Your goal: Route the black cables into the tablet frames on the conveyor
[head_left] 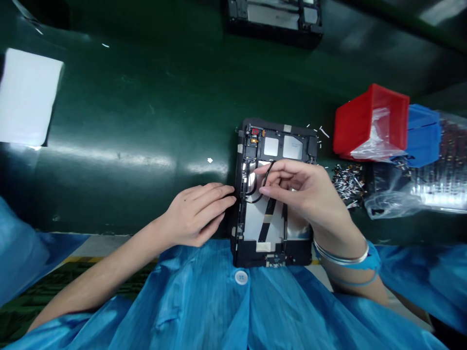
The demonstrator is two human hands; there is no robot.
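Uncovered tablet-like device [251,223] on the green bench [146,121], at the near edge, its lower end against the worker's blue smock [204,291].

Done, as far as I can judge: inner parts laid bare; two pale rectangular panels in place at the top [271,146]; dark flat strip [264,232] running down over the silvery middle, with pale tape [263,247] at its lower end. Not settled: a thin black cable [266,176] rises in a loose loop near the left side rather than lying flat. Whether either of its ends is connected, I cannot tell (the knuckles hide much of that area). My reading: partway through, with the cable the unfinished item and the inside uncovered.

Right hand [308,189]: over the device, thumb and bent fingers gathered on the cable; firmness of pinch not readable. Left hand [199,211]: fingers extended side by side, gripping nothing, tips at the device's left edge.

Right of the device: pile of small metallic parts [348,185], beside it clear plastic bags [392,206]; beyond, red bin [352,127] with blue bin [423,138] next to it.

Farther out: a dark object with silvery panels [273,17] across the bench; white sheet [31,97] far left.
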